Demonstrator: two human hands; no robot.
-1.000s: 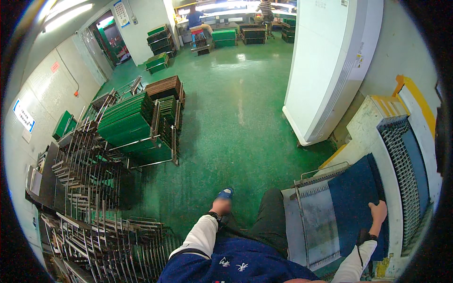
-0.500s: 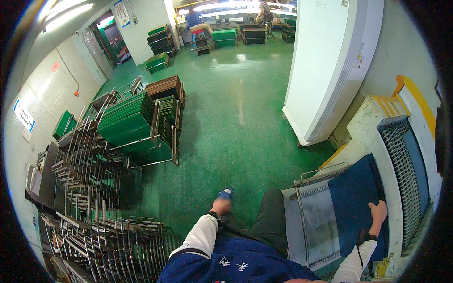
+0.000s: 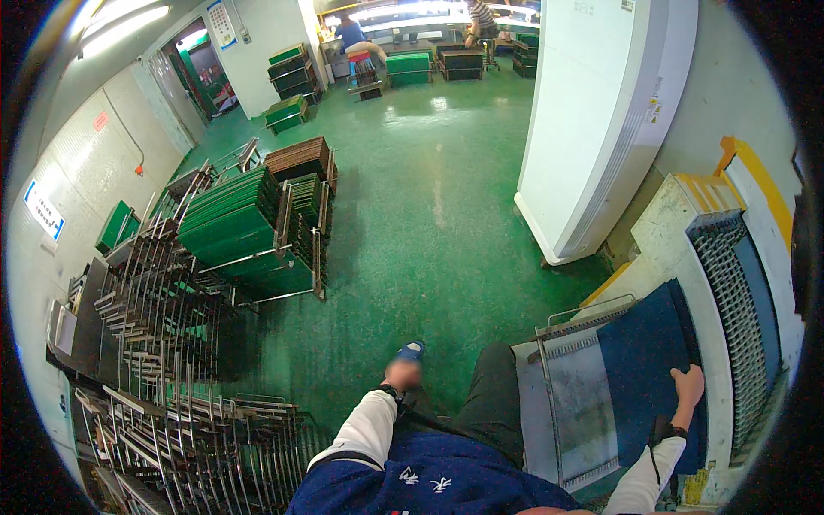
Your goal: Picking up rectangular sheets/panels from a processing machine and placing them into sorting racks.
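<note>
Although its fingertips are partly hidden, right hand (image 3: 687,388): thumb and fingers apparently pinching a dark-blue panel (image 3: 645,365) by its right edge. Left hand (image 3: 401,376): blurred, finger state indeterminable. Panel: at person's right, long axis running near to far, between wire frame (image 3: 550,403) and white machine (image 3: 671,220).

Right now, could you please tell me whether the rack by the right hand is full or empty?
The rack is partly filled: blue panels occupy its right part, while bare slots show at its left.
</note>
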